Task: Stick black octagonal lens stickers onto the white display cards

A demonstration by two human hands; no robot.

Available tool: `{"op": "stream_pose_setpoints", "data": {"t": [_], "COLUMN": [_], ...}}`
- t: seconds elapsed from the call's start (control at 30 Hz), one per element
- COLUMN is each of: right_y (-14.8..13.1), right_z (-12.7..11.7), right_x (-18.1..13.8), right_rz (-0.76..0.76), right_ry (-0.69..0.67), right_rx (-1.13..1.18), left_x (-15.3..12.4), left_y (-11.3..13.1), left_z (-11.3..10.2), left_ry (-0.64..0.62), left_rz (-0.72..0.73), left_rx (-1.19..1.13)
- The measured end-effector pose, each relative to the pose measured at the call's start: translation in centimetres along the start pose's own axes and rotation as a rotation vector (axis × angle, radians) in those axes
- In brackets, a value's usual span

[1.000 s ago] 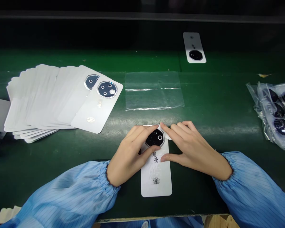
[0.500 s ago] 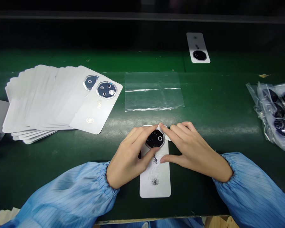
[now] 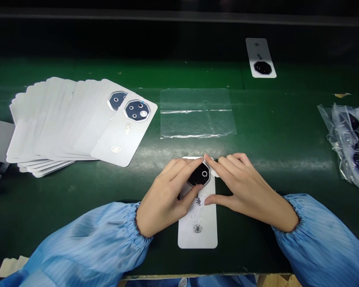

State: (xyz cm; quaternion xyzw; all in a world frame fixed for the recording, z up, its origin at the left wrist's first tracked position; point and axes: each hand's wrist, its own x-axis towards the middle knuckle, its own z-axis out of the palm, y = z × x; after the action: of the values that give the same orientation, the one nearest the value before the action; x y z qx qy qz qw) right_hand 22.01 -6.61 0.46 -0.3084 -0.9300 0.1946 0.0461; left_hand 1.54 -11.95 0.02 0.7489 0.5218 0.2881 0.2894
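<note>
In front of me a white phone-shaped card (image 3: 199,239) lies upright on the green table, with dark lettering and a round emblem. At its top end sits a black octagonal camera-lens piece (image 3: 200,175) with a silver rim. My left hand (image 3: 170,193) pinches this piece between index finger and thumb, partly covering it. My right hand (image 3: 237,183) has its index fingertip at the piece's upper edge and its thumb apart, by the card's right edge. A small white scrap (image 3: 214,173) shows under the right fingers; whether they hold it is hidden.
A fanned stack of white cards (image 3: 60,123) lies left, its top card with a printed camera. A clear plastic bag (image 3: 197,119) lies flat ahead. Another card with a black lens piece (image 3: 261,57) lies far right. Bagged black pieces (image 3: 351,147) stand at the right edge.
The whole view has shifted slightly, so most things appear a little further right. Both hands keep nearly the same hold at the lens piece.
</note>
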Motion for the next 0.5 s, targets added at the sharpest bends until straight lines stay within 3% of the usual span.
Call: {"op": "stream_pose_setpoints", "data": {"t": [0.5], "right_y": [-0.04], "right_z": [-0.05], "right_x": [-0.09], "right_rz": [0.008], "right_ry": [-0.001], "right_rx": [-0.003], "left_x": [-0.07], "left_y": [-0.27], "left_z": [0.01], "left_ry": [-0.044], "left_rz": [0.009], "left_rx": [0.037]}}
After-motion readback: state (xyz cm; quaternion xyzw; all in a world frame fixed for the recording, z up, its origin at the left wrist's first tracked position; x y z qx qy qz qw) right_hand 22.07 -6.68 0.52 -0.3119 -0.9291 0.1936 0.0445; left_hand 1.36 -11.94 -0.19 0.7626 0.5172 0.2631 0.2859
